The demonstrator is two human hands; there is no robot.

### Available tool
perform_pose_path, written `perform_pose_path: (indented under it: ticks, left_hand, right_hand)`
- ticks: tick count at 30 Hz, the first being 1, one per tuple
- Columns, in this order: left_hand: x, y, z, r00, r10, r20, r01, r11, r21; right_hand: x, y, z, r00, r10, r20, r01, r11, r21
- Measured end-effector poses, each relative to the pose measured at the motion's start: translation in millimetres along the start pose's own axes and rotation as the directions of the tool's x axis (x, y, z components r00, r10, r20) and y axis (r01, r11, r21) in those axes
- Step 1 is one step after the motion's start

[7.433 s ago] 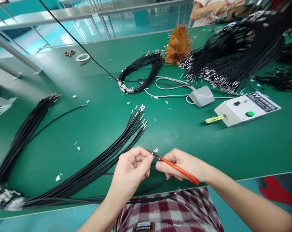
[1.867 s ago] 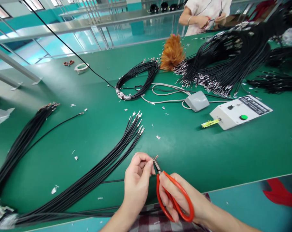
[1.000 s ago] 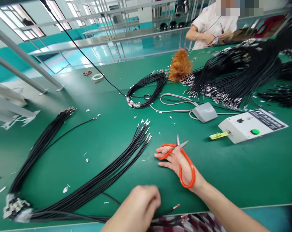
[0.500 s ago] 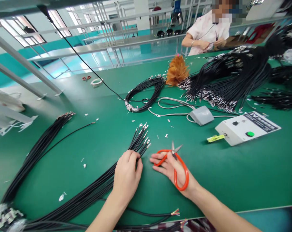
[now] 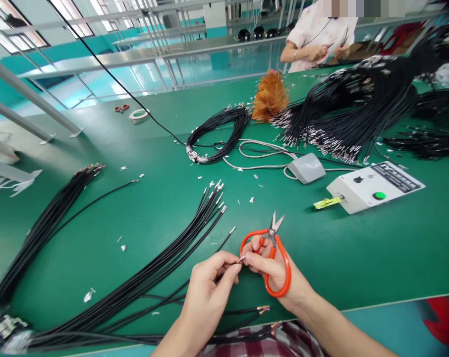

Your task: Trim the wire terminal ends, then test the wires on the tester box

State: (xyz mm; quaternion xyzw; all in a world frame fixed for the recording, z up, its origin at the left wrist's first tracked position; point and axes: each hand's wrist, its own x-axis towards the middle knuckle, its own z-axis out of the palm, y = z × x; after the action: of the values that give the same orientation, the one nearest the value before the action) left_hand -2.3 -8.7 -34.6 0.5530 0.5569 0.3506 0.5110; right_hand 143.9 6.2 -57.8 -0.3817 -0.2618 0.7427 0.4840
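Your left hand (image 5: pixel 209 285) pinches one black wire (image 5: pixel 195 285) just behind its metal terminal (image 5: pixel 241 258), tip held up toward the scissors — steady for close work. Your right hand (image 5: pixel 272 270) carries the orange scissors (image 5: pixel 272 258) looped on its fingers, blades pointing away and apart, leaving thumb and forefinger free to meet the terminal. Left of the scissors the fanned wire bundle (image 5: pixel 195 225) lies on the green tabletop (image 5: pixel 358 248), ends lined up within reach; beyond them sits the white control box (image 5: pixel 373 186).
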Motion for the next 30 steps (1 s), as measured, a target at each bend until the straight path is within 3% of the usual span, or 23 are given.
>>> perform_pose_path:
  ticks: [6, 13, 21, 30]
  left_hand:
    - [-4, -1, 5.5, 0.986, -0.166, 0.004, 0.164, 0.968, -0.190]
    - [-5, 0, 5.7, 0.992, -0.128, -0.020, 0.123, 0.982, -0.144]
    - [-7, 1, 8.1, 0.976, -0.220, -0.002, 0.214, 0.952, -0.217]
    - [-8, -4, 10.1, 0.977, -0.211, -0.033, 0.198, 0.953, -0.230]
  right_hand:
    - [-9, 7, 4, 0.998, -0.010, -0.064, 0.009, 1.000, -0.017]
    - [-5, 2, 1, 0.995, -0.094, -0.036, 0.092, 0.993, -0.074]
    - [-9, 6, 6, 0.980, -0.173, -0.094, 0.154, 0.971, -0.184]
    - [-9, 4, 11, 0.964, -0.221, -0.148, 0.175, 0.945, -0.275]
